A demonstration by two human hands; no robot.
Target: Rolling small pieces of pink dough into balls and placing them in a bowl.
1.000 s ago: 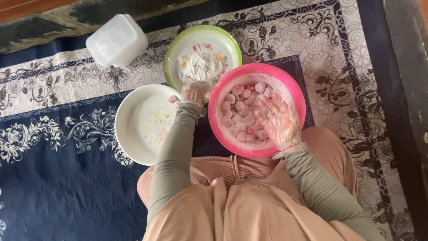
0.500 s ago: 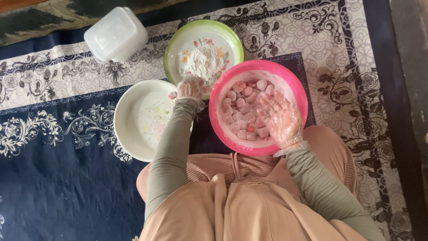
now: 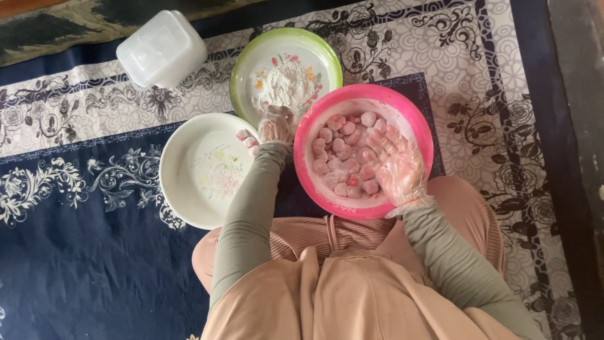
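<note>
Resting open-fingered inside the pink bowl (image 3: 420, 119) at centre frame, the gloved right hand (image 3: 396, 165) touches pink dough balls (image 3: 343, 154) just left of it; the left hand (image 3: 275, 126), loosely curled, hovers between bowls, holding nothing visible.

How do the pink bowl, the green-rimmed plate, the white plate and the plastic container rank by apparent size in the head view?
1. Pink bowl; the white plate looks nearly alike, so their order is unsure.
2. Green-rimmed plate.
3. Plastic container, smallest.
</note>
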